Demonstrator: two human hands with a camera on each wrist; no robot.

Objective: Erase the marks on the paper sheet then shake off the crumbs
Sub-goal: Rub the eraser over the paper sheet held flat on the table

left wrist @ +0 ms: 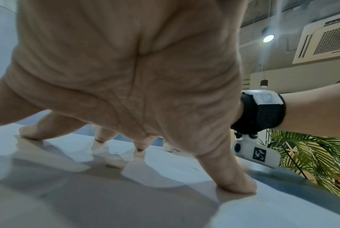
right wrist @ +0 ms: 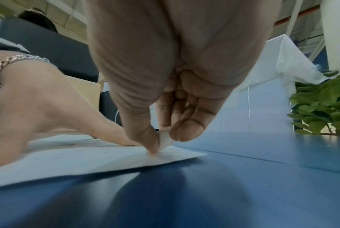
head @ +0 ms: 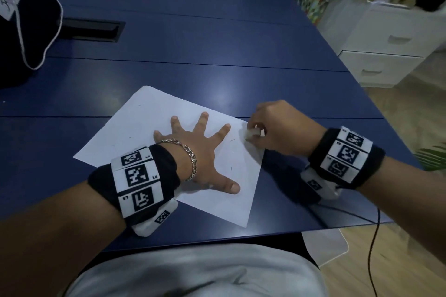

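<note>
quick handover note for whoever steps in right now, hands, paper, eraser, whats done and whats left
Left hand: fingers spread flat, pressing the paper sheet onto the blue table.
Right hand: pinches a small white eraser, its tip on the sheet near the right corner.
Done: erasing under way at that corner.
Left: several short pencil marks remain, right of the left hand and toward the sheet's left side; then lift the sheet and shake off the crumbs.

White paper sheet (head: pixel 149 128) flat, faintly marked
</note>
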